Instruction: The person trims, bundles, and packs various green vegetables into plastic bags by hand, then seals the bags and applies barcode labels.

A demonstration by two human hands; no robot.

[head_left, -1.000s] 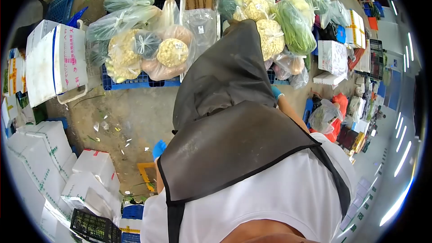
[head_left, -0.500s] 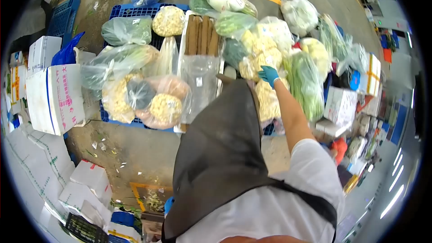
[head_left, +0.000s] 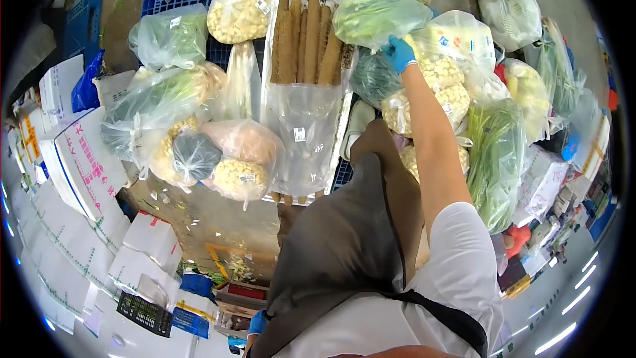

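Note:
My right hand (head_left: 399, 55), in a blue-green glove, reaches forward and is closed at the near edge of a clear bag of green vegetables (head_left: 377, 20). A bag of dark green produce (head_left: 375, 78) lies just below it. Bags of pale yellow pieces (head_left: 440, 73) are to its right. Left of the hand, long brown roots (head_left: 305, 43) lie in a white foam box (head_left: 267, 59), partly under clear plastic. My left hand (head_left: 258, 322), also gloved, hangs low beside the dark apron; its fingers are mostly hidden.
Blue pallets (head_left: 156, 1) lie under the bags. A bag of long green stalks (head_left: 493, 159) is on the right. White foam boxes (head_left: 142, 258) are stacked at the lower left, near a black crate (head_left: 144, 315). One of my feet is among the bags.
My right hand has gone from low at my side to over the yellow bags, then forward to the green vegetable bag. The view has shifted, and my body leans further over the pallets.

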